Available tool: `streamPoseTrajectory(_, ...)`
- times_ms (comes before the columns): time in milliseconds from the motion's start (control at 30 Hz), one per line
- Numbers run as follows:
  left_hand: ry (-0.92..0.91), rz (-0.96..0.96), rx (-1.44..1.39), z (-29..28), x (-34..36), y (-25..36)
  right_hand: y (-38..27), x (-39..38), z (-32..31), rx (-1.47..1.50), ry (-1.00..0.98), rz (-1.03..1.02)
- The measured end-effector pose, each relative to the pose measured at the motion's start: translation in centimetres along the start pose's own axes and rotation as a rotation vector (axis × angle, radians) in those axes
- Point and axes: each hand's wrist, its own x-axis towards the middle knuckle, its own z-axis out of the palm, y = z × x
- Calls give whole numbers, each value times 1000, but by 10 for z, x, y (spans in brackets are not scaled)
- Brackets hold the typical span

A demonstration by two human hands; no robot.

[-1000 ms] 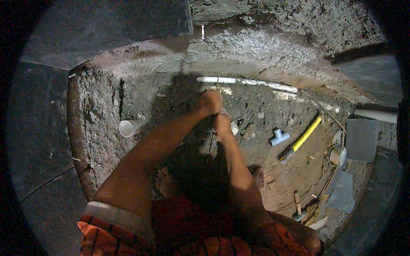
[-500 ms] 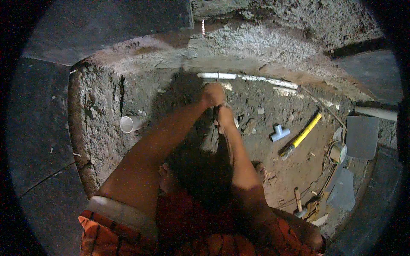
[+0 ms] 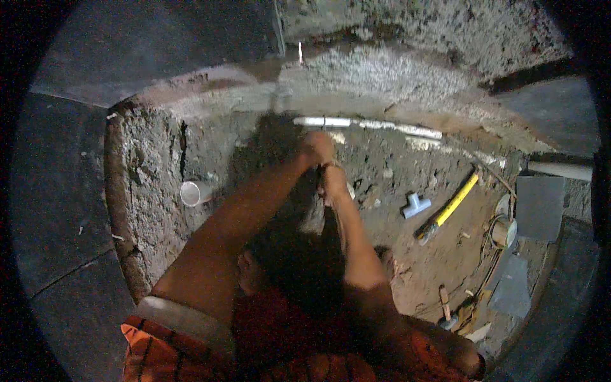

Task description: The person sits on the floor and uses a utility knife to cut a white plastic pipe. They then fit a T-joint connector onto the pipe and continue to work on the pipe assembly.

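Both my arms reach forward into the middle of the dug-out earth. My left hand (image 3: 317,149) is closed, just in front of a white pipe (image 3: 417,132) that runs along the base of the far wall. Right below it, nearly touching, my right hand (image 3: 333,181) is closed too. They appear to grip one thin, upright thing, but fingers and shadow hide what it is. A blue-grey T-shaped pipe fitting (image 3: 416,205) lies on the soil to the right. Beside it rests a yellow bar-shaped tool with a dark end (image 3: 455,202).
An open white pipe end (image 3: 193,193) sticks out at the left. A wooden-handled hammer (image 3: 445,302) lies at lower right, near cut grey sheets (image 3: 540,207) and a round roll-like thing (image 3: 502,233). Dark slabs (image 3: 67,191) border the pit. My bare feet (image 3: 249,264) stand in it.
The view has tilted slightly, so the wall and pipe sit a little lower. My hands stay closed together in nearly the same place before the pipe.
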Motion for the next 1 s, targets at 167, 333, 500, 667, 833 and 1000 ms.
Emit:
streamPoseTrajectory(167, -119, -324, -78, -3, 11, 51, 30, -12, -13, 7, 60, 37)
streamPoseTrajectory(333, 37, 105, -40, -6, 10, 44, 15, 2, -21, 12, 53, 67)
streamPoseTrajectory(500, -45, -176, -46, -7, 7, 27, 13, -12, -2, 32, 37, 28)
streamPoseTrajectory(667, -110, 83, -74, -30, 12, 47, 28, -12, -21, 23, 71, 79)
streamPoseTrajectory(833, -114, 97, -50, -51, 10, 38, 11, -2, -12, 35, 44, 60)
streamPoseTrajectory(1000, -297, 155, -25, -87, 12, 31, 19, -14, -7, 40, 41, 49)
